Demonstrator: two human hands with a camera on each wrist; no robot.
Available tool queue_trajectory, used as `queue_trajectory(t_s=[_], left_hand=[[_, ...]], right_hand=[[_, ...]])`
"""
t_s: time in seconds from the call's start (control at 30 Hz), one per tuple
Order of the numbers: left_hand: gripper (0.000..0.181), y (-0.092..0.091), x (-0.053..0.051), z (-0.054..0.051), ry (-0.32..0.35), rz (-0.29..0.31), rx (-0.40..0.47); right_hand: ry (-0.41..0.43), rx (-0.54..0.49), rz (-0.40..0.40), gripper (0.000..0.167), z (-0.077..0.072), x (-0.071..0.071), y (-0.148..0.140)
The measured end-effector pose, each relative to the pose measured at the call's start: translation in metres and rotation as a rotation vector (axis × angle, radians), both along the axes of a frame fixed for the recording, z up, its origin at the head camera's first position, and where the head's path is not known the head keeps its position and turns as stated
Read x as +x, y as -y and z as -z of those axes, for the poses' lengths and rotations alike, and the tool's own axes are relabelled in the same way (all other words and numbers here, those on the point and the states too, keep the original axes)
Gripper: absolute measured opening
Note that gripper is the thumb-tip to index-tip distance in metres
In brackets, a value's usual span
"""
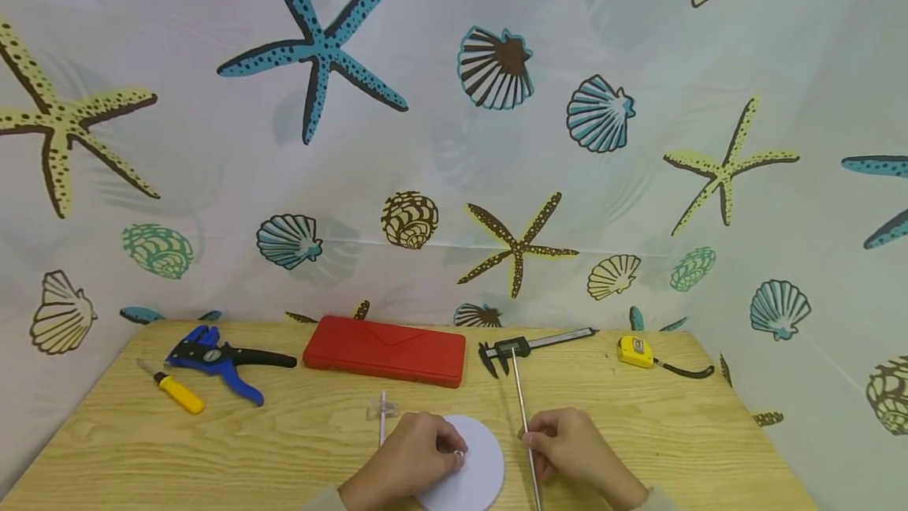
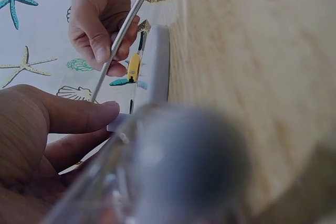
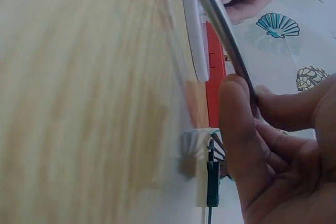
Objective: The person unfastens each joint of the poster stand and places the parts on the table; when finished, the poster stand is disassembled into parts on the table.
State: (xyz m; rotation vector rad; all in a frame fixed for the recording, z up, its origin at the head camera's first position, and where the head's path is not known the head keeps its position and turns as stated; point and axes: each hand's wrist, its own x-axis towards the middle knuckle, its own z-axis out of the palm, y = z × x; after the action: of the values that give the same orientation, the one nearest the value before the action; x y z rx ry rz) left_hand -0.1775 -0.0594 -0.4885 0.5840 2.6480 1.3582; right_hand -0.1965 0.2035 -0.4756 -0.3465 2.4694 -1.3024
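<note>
My left hand is over a flat white disc on the wooden table, pinching a small white piece near its middle between thumb and finger. A thin metal rod slants up from the front edge, held between the thumb and fingers of my right hand. The rod also crosses the right wrist view, pinched at the fingertips. In the left wrist view, a blurred grey rounded object with something clear beside it hides part of the disc.
Behind the hands lie a red case and a digital caliper. A yellow tape measure is at right. Blue-black wire strippers and a yellow-handled tool are at left. A thin white stick with a clear piece stands beside the left hand.
</note>
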Motion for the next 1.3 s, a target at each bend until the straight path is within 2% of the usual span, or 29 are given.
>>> queue_trajectory(t_s=[0.23, 0.53, 0.83, 1.3], left_hand=[[0.009, 0.0, 0.001, -0.002, -0.003, -0.002, -0.012], [0.006, -0.001, 0.002, -0.003, 0.042, -0.008, -0.043], [0.005, -0.001, 0.001, -0.003, 0.058, -0.005, -0.038], [0.005, 0.0, 0.002, -0.004, 0.047, -0.005, -0.024]], right_hand=[[0.004, 0.014, -0.006, 0.011, 0.007, 0.002, 0.005], [0.035, 0.061, -0.024, 0.007, 0.012, 0.003, 0.014], [0.024, 0.109, -0.02, 0.009, 0.011, 0.0, 0.019], [0.069, 0.098, 0.001, 0.006, 0.011, -0.003, 0.02]])
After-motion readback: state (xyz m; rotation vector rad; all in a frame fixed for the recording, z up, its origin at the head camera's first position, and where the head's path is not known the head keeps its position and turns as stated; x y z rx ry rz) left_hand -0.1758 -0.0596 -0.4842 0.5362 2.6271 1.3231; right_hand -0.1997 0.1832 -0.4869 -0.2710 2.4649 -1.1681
